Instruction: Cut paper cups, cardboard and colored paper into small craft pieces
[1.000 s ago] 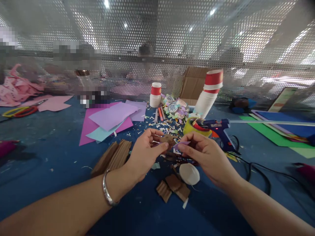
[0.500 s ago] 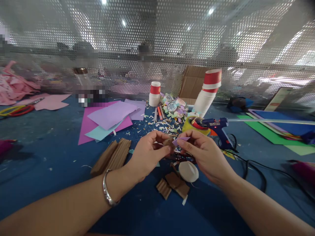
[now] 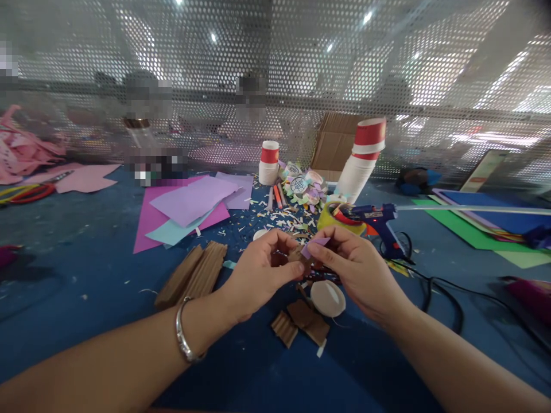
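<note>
My left hand (image 3: 258, 275) pinches a small brown cardboard piece (image 3: 296, 253) between thumb and fingers, above the blue table (image 3: 86, 252). My right hand (image 3: 353, 269) pinches a small purple paper scrap (image 3: 315, 245) and holds it right against the cardboard piece. Both hands meet at the middle of the view. Below them lie a white paper disc (image 3: 328, 298) and brown corrugated cardboard scraps (image 3: 301, 324). A silver bangle sits on my left wrist.
A corrugated cardboard stack (image 3: 193, 275) lies left of my hands. Pink, purple and light blue paper sheets (image 3: 189, 206) lie behind. A blue glue gun (image 3: 379, 221) with its black cord, a yellow tape roll (image 3: 336, 218), red-and-white paper cups (image 3: 364, 160) and paper flowers (image 3: 301, 186) stand beyond. Green and blue sheets (image 3: 482, 221) lie right.
My right hand has brought the purple scrap leftward up against the cardboard piece in my left hand. Both hands sit slightly closer together.
</note>
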### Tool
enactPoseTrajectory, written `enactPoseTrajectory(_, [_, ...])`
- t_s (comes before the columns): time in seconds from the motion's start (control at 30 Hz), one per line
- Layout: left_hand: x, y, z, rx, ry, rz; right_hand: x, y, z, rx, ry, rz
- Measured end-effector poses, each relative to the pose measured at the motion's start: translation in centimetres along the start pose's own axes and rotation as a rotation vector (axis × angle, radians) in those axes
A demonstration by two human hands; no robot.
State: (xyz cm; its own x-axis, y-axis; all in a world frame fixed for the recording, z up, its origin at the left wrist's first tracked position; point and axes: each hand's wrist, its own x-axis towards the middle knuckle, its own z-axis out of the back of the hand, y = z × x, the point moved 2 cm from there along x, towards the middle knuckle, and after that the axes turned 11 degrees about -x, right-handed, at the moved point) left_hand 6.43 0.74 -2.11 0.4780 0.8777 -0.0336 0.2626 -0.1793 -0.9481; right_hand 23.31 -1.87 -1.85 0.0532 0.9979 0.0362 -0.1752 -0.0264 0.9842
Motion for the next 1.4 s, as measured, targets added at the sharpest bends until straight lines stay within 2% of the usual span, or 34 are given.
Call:
enactPoseTrajectory(0.27, [0.09, -0.02, -0.24, -0.071, 0.026, -0.011, -0.11, 0.31, -0.24, -0.039, 0.024, 0.013])
enactPoseTrajectory(0.63, [0.13, -0.08, -0.23, -0.056, 0.032, -0.027, -0.23, 0.3, -0.38, -0.014, 0.05, 0.011])
enactPoseTrajectory(1.4, [-0.01, -0.18, -0.28, -0.02, -0.014, -0.035, -0.28, 0.37, -0.35, -0.027, 0.048, 0.017])
